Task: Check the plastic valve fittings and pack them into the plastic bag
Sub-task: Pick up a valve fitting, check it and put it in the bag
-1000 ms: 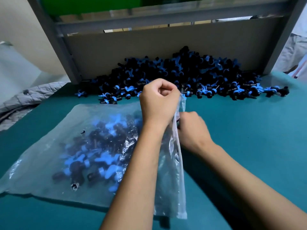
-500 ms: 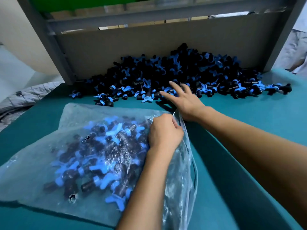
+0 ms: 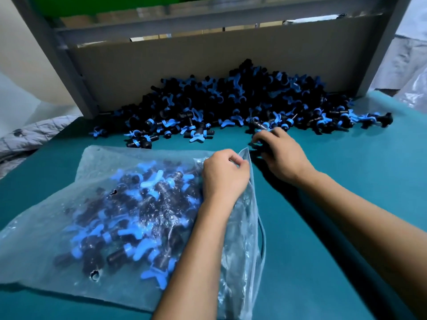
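The left hand is clenched on the upper edge of the clear, flexible plastic bag, pinching the film at the mouth to hold it open. The bag lies flat on the teal counter and already contains a layer of black plastic valve fittings with blue wing handles.

The right hand rests at the near edge of the loose heap of unpacked black-and-blue fittings, which is piled against the grey board at the back of the counter. Its fingers are curled around what appears to be one or more fittings; blur prevents a count.

Hazards from this position:
- If the left hand's pinch slackens, the mouth is likely to collapse and block entry.
- A hurried transfer may skip inspection, admitting a defective fitting.
- A loose grasp could drop fittings onto the counter beside the bag.
- Small holes are visible in the film; hard edges could enlarge them.
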`<action>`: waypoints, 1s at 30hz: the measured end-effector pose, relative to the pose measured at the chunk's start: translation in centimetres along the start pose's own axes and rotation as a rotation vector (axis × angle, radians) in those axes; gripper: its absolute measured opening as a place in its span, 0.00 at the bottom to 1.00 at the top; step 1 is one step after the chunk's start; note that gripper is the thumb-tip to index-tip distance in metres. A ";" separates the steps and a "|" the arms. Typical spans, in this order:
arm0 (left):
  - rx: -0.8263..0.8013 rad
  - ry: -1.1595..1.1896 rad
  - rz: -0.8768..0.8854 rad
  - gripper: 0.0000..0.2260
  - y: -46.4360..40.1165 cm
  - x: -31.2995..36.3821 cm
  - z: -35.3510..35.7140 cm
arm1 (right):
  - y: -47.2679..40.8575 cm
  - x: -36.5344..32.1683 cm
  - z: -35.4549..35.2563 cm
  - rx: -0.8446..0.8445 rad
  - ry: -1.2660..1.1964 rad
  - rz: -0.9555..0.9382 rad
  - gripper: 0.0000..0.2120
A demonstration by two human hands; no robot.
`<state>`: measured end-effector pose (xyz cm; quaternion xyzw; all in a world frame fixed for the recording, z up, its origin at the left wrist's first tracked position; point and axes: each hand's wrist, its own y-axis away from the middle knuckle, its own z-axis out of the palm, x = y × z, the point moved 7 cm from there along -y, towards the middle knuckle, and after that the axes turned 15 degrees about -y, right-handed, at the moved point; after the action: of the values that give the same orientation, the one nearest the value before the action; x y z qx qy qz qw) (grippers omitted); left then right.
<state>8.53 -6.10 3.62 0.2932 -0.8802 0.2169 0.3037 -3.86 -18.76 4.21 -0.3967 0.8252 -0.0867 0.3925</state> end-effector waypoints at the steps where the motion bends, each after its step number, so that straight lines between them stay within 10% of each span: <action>1: 0.021 0.049 0.028 0.07 0.1 0.5 -0.1 | 1.0 0.5 -1.3 0.081 -0.127 0.048 0.18; 5: 0.042 0.150 0.212 0.08 0.5 2.4 0.0 | 4.9 2.7 -2.2 0.295 -1.141 0.468 0.13; 8: -0.075 0.167 0.356 0.21 1.1 3.4 1.1 | 6.8 2.6 -1.7 0.225 -1.456 0.594 0.05; 23: -0.183 0.448 0.048 0.05 0.4 0.9 2.6 | 7.2 1.5 -1.4 0.051 -1.600 0.494 0.12; 30: -0.292 0.645 -0.101 0.06 1.3 1.1 3.9 | 7.1 1.7 -2.2 0.224 -1.254 0.378 0.07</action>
<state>5.35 -7.71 1.29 0.2064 -0.7451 0.1551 0.6149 -10.22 -15.59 1.47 -0.1774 0.4819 0.1456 0.8456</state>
